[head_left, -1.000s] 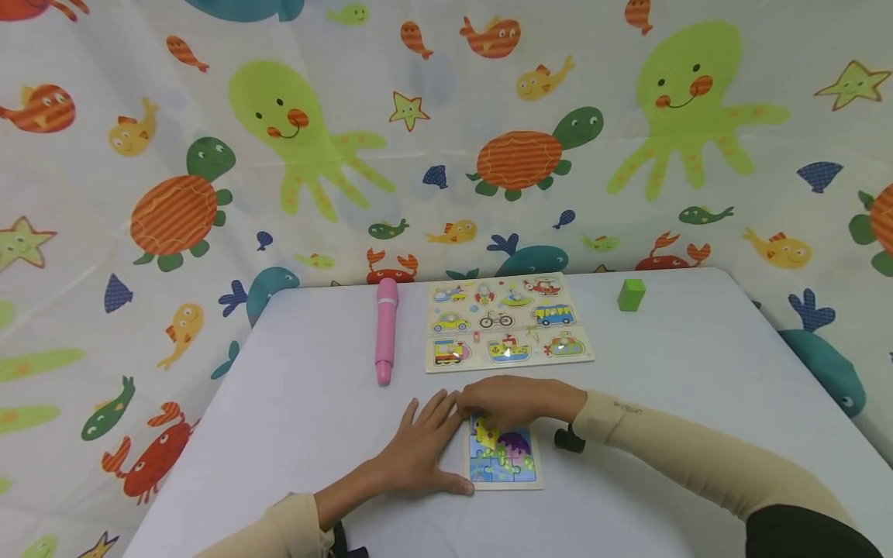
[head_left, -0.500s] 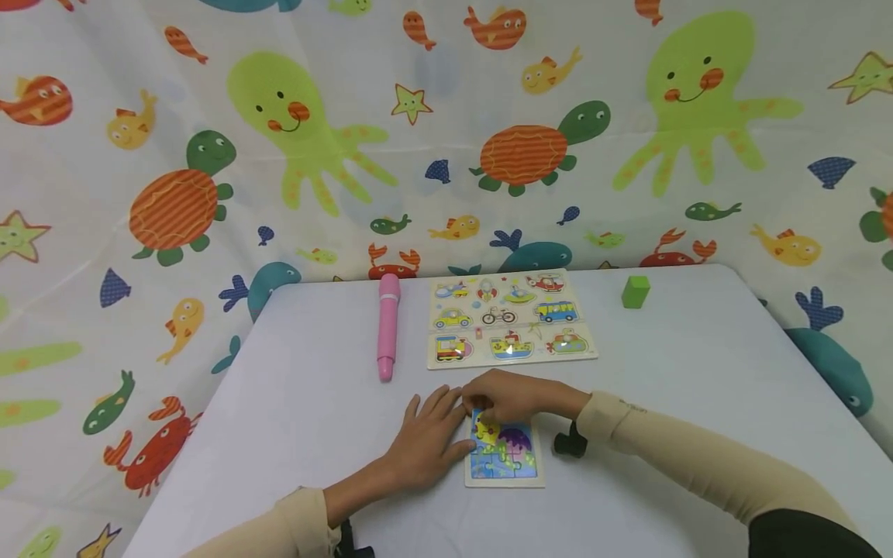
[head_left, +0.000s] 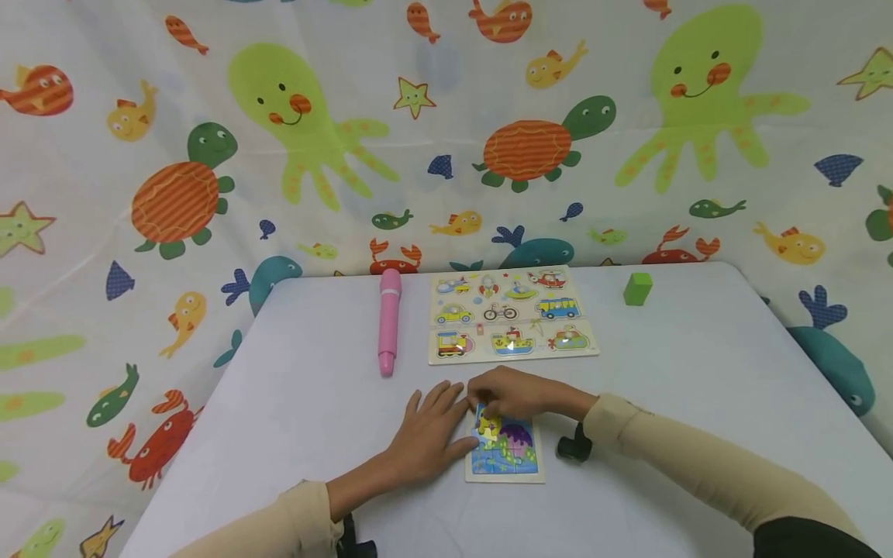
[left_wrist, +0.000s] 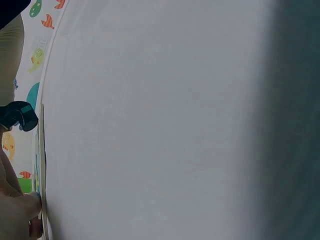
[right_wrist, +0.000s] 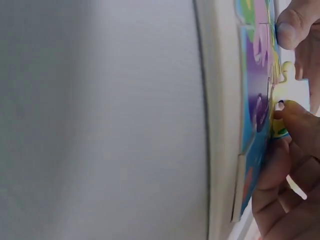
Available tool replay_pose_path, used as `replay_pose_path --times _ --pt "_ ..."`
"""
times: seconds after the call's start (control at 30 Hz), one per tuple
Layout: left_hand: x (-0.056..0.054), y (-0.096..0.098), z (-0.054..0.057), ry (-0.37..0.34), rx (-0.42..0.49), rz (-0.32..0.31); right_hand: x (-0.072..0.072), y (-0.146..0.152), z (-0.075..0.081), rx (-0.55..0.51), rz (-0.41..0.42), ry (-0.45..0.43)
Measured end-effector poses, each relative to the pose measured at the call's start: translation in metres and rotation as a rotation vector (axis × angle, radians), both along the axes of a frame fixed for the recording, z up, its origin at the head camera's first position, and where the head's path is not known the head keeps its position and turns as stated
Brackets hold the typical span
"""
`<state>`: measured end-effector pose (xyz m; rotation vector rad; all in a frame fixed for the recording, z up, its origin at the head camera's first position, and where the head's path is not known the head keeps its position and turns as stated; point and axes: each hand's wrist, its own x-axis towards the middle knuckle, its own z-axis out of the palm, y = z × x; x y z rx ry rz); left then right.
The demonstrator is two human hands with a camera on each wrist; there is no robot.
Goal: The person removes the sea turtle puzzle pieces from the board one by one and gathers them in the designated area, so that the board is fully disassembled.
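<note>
A small jigsaw puzzle [head_left: 505, 459] with a sea picture lies in a pale wooden tray [head_left: 505, 479] on the table. My right hand [head_left: 512, 394] is over its top left corner and pinches a yellow puzzle piece [right_wrist: 296, 92] between thumb and finger. In the right wrist view that piece stands tilted up at the puzzle's face, beside the purple jellyfish pieces [right_wrist: 256, 75]. My left hand [head_left: 427, 440] lies flat with fingers spread, its thumb at the tray's left edge. The left wrist view catches the tray's side [left_wrist: 42, 150] at its far left.
Behind the hands lies a larger peg puzzle board [head_left: 513, 318] with vehicle pictures. A pink pen-shaped stick [head_left: 389, 325] is left of it, and a green block [head_left: 638, 289] to the right. A curtain with sea animals [head_left: 530, 151] rises behind the white table [head_left: 300, 372].
My left thumb has moved up from the tray's lower left corner to the middle of its left edge. The right hand stays at the top left corner, fingers shifting slightly.
</note>
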<state>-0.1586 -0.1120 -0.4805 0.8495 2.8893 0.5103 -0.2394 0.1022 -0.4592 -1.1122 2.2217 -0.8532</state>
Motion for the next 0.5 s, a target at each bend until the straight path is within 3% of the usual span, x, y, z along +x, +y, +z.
replay_pose_path --times 0.5 --pt "0.000 0.001 0.001 0.013 0.012 0.003 0.001 0.011 -0.006 -0.072 0.039 0.003"
